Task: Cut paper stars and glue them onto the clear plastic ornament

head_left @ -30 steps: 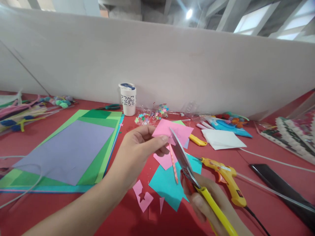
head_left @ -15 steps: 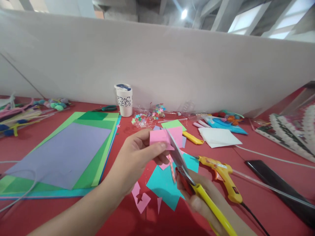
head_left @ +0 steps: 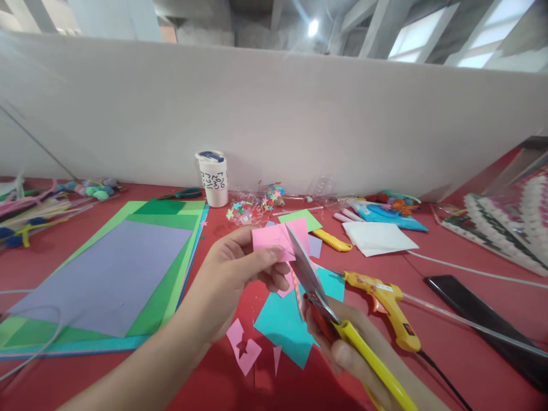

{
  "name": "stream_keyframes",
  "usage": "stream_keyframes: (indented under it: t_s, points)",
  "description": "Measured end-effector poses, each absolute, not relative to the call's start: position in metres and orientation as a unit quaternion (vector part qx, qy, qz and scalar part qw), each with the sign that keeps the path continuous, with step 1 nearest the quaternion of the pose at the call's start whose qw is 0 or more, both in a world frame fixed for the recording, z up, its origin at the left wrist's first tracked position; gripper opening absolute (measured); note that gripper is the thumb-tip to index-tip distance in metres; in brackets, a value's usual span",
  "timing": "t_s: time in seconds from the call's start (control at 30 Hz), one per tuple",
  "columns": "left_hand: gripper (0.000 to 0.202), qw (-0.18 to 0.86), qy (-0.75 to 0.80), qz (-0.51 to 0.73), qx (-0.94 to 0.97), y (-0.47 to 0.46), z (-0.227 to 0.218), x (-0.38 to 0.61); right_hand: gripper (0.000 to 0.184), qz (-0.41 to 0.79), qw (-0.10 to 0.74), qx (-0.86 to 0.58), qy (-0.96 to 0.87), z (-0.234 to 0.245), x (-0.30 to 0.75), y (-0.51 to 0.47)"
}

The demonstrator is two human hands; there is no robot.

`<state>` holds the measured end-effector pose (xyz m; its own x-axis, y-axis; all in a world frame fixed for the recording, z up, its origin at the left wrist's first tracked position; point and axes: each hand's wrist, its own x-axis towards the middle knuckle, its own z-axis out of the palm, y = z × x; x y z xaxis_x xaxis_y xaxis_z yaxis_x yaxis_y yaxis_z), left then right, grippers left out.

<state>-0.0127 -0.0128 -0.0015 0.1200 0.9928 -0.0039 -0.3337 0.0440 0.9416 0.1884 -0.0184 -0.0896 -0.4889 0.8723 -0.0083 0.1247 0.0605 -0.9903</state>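
My left hand (head_left: 233, 274) pinches a small pink paper piece (head_left: 274, 240) above the red table (head_left: 428, 319). My right hand (head_left: 355, 354) grips yellow-handled scissors (head_left: 325, 302), and their grey blades reach up into the right side of the pink piece. Under the hands lie a turquoise paper square (head_left: 286, 328), a striped pink pencil (head_left: 297, 288) and pink offcuts, one with a star-shaped hole (head_left: 243, 347).
A stack of purple, green and blue sheets (head_left: 115, 268) lies at left. A white cup (head_left: 213, 178), star confetti (head_left: 252, 206), a yellow cutter (head_left: 334, 241), white paper (head_left: 379, 237), a yellow glue gun (head_left: 385, 302) and a black phone (head_left: 483, 331) lie around. Pipe cleaners (head_left: 38, 205) sit far left.
The pink piece has been turned and drawn closer to me, showing less area, while the scissor blades have worked further into it. Both hands have shifted slightly left.
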Motion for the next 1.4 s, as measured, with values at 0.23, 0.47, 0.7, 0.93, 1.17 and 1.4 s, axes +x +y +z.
stream_keyframes:
  t_s: [0.23,0.47,0.7,0.93,1.17,1.4]
  points:
    - [0.013,0.585,0.397,0.537,0.46,-0.017,-0.004,-0.008,0.058,0.543,0.347,-0.367,-0.671,-0.081,0.189,-0.022]
    - [0.01,0.526,0.435,0.552,0.478,-0.015,-0.002,-0.01,0.048,0.547,0.33,-0.371,-0.674,-0.095,0.19,-0.015]
    - [0.014,0.529,0.427,0.543,0.492,-0.018,-0.004,-0.006,0.057,0.553,0.314,-0.36,-0.683,-0.085,0.191,-0.019]
    - [0.018,0.515,0.445,0.551,0.482,-0.023,-0.001,0.001,0.055,0.563,0.325,-0.348,-0.675,-0.079,0.194,-0.031]
    - [0.018,0.523,0.45,0.526,0.497,-0.024,0.0,0.002,0.045,0.536,0.363,-0.347,-0.678,-0.061,0.182,-0.035]
    - [0.016,0.542,0.443,0.536,0.473,-0.025,-0.014,0.007,0.04,0.529,0.38,-0.312,-0.692,-0.059,0.175,-0.04]
